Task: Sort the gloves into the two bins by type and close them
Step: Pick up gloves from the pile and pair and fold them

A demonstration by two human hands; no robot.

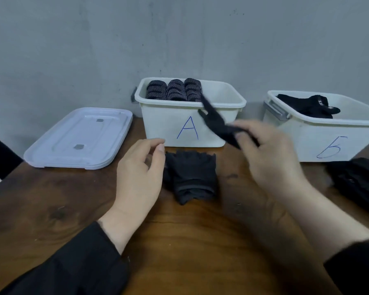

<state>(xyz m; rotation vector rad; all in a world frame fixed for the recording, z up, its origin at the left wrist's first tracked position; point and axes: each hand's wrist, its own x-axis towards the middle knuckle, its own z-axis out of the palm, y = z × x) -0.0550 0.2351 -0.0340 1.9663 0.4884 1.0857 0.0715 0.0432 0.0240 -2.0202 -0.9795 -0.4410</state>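
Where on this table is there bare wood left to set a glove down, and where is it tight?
Free: the near table between the two sleeves, below the folded glove, and the strip in front of the lid. Crowded: before bin A, where the left hand, the right hand gripping a black glove, and the folded glove meet. Dark pile fills the front of bin B.

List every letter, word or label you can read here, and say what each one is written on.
"A": blue handwritten letter on the front wall of the left white bin.
"Б": blue handwritten letter on the front wall of the right white bin.
White print on the black gloves inside the right bin: too small and blurred to read.
The lid on the table carries no readable text.
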